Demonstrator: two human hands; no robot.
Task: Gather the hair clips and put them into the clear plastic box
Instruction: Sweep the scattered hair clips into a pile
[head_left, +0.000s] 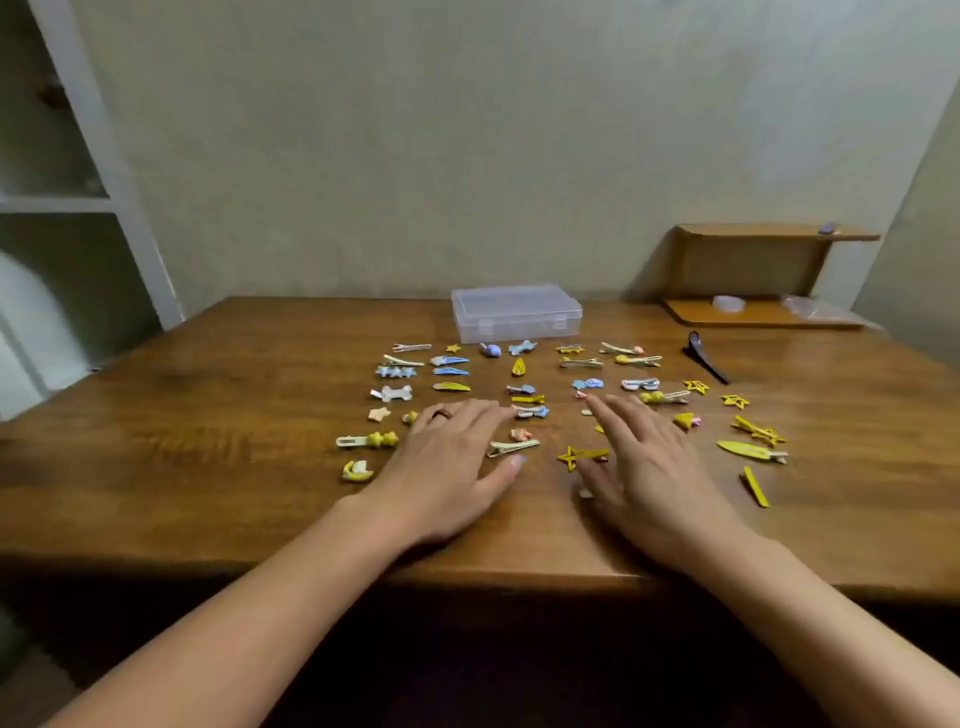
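**Both hands spread over the clips, nothing picked up yet**

The left hand (447, 462) and right hand (644, 467) lie flat, fingers (467, 415) straight and loosely spread, holding nothing. Around and just beyond the fingertips the hair clips (514, 447) are scattered in rough rows on the counter (234, 415): small yellow, blue and cream pieces, stars, bows and slim bars. They look light, stiff and apt to skid, so pinching each by its long edges should suit. Beyond the farthest row stands the clear plastic box (517, 312), lid apparently down.
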